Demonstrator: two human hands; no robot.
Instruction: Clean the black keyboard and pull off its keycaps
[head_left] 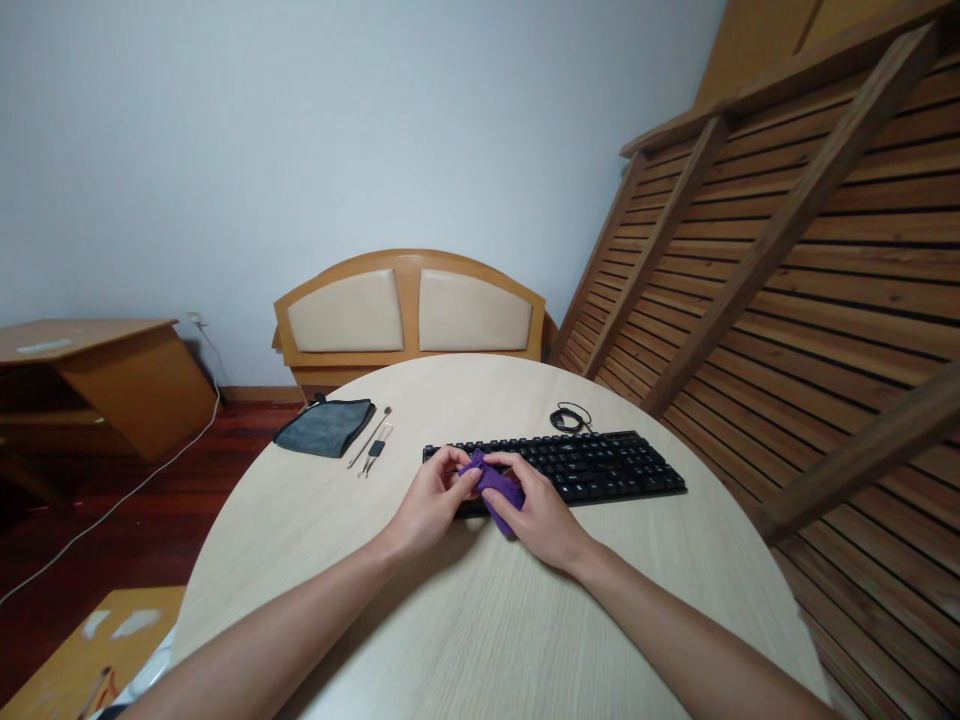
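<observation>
Between my two hands is a bunched purple cloth (504, 492), held just over the near left part of a black keyboard (600, 468). My left hand (437, 492) pinches the cloth's upper left end between thumb and fingers. On its other side, my right hand (536, 505) grips the cloth, thumb on top. Part of the keyboard's left half is hidden behind the hands and the cloth. Whether anything is wrapped inside the cloth I cannot make out.
A coiled black cable (570, 417) lies behind the keyboard. To the left are a folded grey cloth (324, 428), a thin metal stick (370, 438) and a small wire tool with a black middle (377, 449). All rest on the round pale table (300, 560). Wooden slats (787, 240) lean at the right.
</observation>
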